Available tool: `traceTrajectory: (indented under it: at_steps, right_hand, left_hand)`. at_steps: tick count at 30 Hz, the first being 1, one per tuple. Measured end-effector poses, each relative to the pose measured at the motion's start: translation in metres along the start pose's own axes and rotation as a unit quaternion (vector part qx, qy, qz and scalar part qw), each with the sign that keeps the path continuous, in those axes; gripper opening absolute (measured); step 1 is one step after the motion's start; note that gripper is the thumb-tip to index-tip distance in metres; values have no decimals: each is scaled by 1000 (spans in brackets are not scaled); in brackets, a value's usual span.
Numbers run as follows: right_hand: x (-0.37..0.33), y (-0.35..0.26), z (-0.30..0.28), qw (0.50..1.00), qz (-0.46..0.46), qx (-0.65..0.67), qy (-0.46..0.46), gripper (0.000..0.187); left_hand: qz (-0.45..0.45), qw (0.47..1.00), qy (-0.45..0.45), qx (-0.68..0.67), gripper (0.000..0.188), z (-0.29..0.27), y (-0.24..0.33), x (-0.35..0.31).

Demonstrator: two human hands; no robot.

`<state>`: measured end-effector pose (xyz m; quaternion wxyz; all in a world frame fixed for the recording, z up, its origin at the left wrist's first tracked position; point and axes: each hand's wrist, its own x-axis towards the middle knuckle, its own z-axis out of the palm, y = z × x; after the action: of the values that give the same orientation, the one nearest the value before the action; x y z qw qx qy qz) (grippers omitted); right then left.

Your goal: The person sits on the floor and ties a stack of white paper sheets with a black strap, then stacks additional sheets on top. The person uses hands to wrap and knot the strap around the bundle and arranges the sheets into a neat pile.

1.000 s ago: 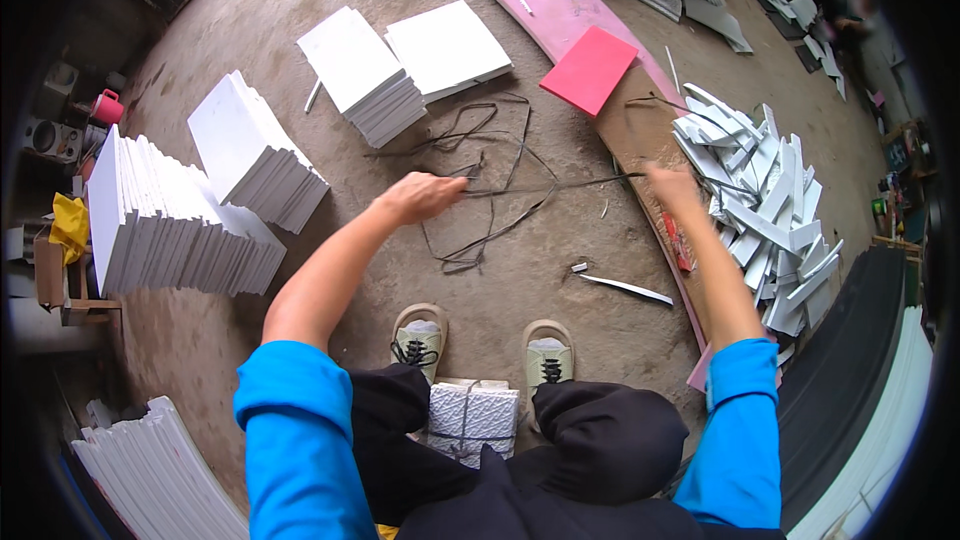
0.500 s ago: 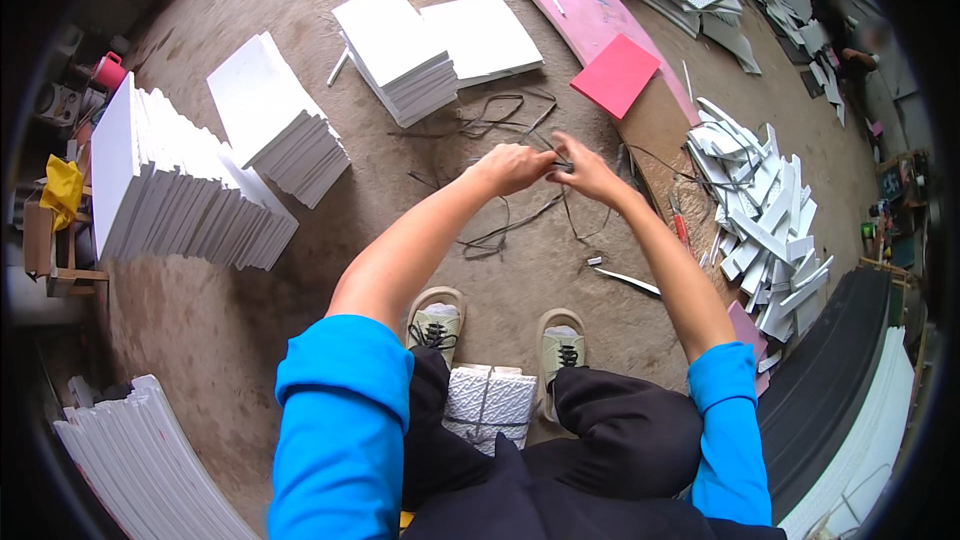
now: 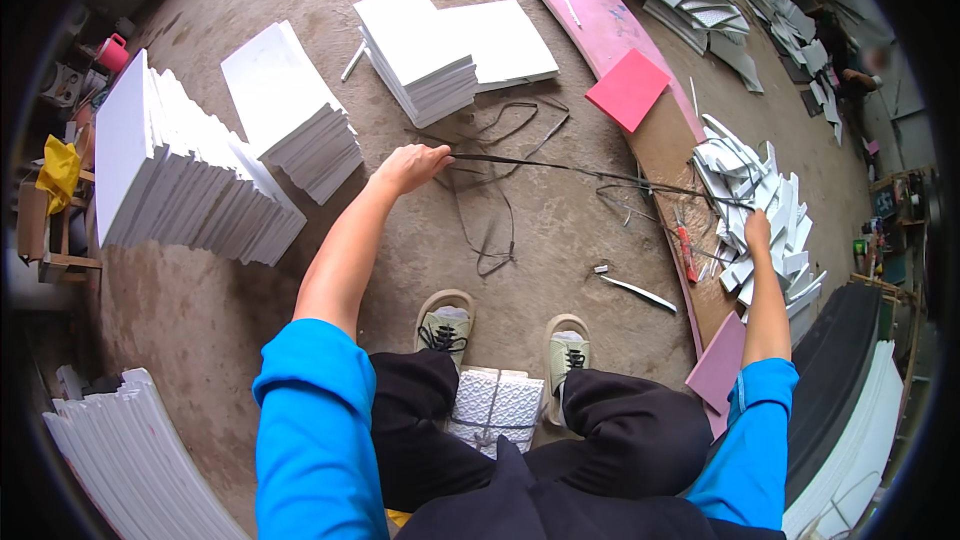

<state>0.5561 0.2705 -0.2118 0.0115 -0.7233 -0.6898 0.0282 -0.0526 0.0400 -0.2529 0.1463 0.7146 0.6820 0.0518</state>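
Long, flat, black plastic-looking strap [image 3: 540, 162] held nearly straight above the brown concrete floor [image 3: 560, 285], left hand [image 3: 412, 168] and right hand [image 3: 758, 230] each clamped around it; even tension, clear of the tangled black loops [image 3: 548, 137], should limit snagging

Hands Spread Wide, Fingers Gripping

I am holding my left hand [image 3: 412, 168] and my right hand [image 3: 758, 230] well apart, both out in front of me. My left forearm [image 3: 345, 260] is slanting forward and inward to the right, and its wrist is staying nearly in line. My left fingers are curling inward, pinching toward the right. My right forearm [image 3: 770, 305] is pointing almost straight ahead. My right hand is appearing lower in view than my left, its fingers bending into a grip.
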Motion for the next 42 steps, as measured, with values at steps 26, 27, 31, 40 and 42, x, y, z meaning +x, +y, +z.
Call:
traceTrajectory:
  at_steps: [26,27,31,40,42]
  right_hand:
    - [-38,47,139,941,201,198,188,28]
    - [-38,74,142,942,167,199,211,28]
    - [-50,-95,139,905,64,408,-101,28]
    - [-49,-159,92,868,22,483,-113,31]
    - [-56,-167,93,867,16,480,-133,31]
  left_hand:
    - [32,997,-59,-39,24,61,34,28]
    - [63,995,-55,-51,26,70,43,42]
    - [70,992,-98,-30,27,103,38,31]
    - [171,971,-124,108,18,114,13,6]
    - [101,980,-110,135,18,103,-9,1]
